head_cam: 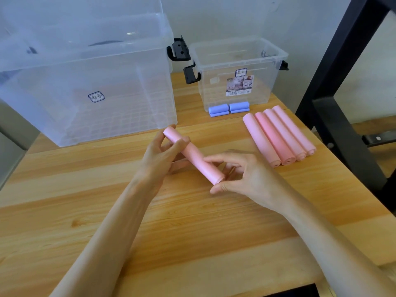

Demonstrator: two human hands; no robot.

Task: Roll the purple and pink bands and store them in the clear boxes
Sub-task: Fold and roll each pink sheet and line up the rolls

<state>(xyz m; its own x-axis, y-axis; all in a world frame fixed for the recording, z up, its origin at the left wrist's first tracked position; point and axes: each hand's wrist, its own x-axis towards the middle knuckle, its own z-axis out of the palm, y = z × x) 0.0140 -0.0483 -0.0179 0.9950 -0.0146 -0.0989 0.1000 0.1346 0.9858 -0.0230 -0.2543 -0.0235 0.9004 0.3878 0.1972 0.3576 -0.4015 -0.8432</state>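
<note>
Our right hand (242,174) and left hand (162,155) pinched the rolled pink rubber band (194,157) above the wooden table (171,232)

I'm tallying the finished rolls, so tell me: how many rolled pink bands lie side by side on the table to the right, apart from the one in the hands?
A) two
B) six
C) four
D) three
C: four pink rolls lie side by side on the table, while the left hand and right hand hold a fifth pink roll.
</note>
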